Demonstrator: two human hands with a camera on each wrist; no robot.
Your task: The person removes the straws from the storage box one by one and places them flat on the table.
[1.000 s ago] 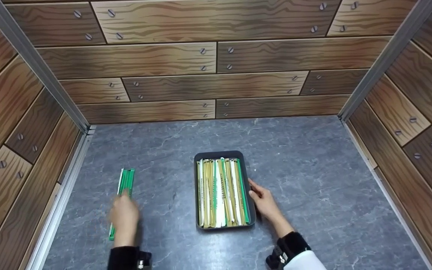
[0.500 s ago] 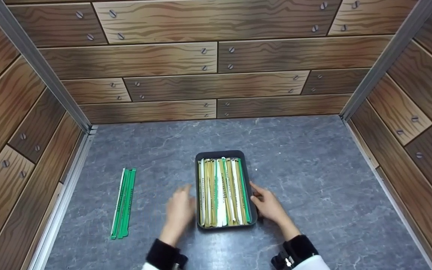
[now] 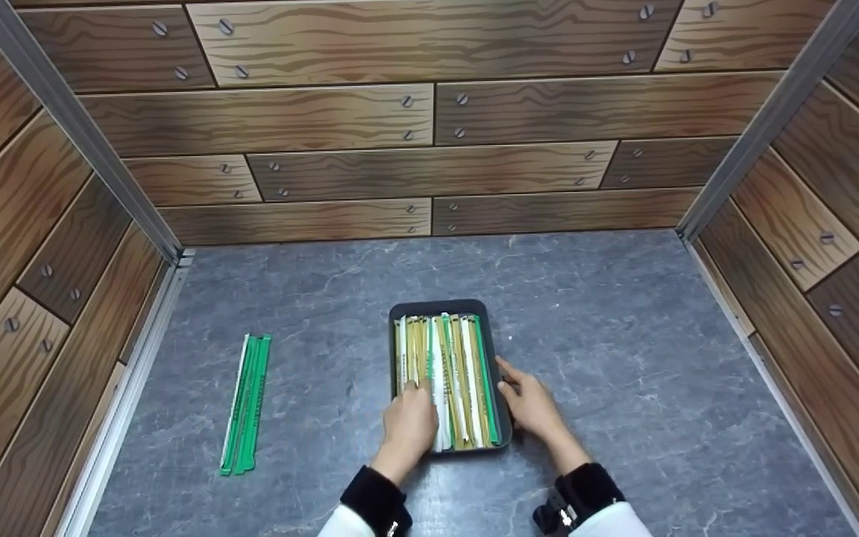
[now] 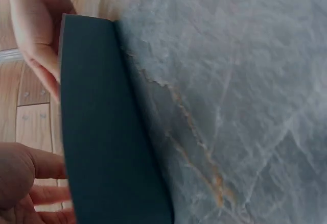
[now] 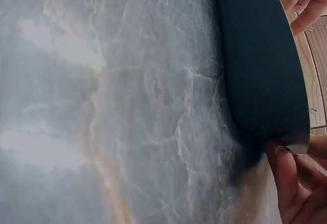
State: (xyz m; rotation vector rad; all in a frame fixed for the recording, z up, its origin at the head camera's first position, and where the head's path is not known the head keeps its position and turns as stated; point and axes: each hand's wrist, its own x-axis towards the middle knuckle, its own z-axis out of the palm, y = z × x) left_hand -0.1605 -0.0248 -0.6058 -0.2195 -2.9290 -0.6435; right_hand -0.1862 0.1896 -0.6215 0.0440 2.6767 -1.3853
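Rows of slim stick-shaped packets in gold, white and green fill a dark rectangular tray. My left hand reaches down over the tray's near left part, its fingers among the packets. In the left wrist view, the fingers dip behind the tray wall, which hides their tips, so I cannot tell if they pinch a packet. Against the tray's right side rests my right hand, thumb and index finger extended to the wall. Its fingertips touch the tray's outside near a corner in the right wrist view.
Left of the tray, several green packets and a white-edged one lie in a neat stack. The grey marbled tabletop is bounded by wood-patterned walls with metal corner rails.
My left hand has left the green stack, moved right and come down over the packets in the tray. The right hand stays at the tray's side.
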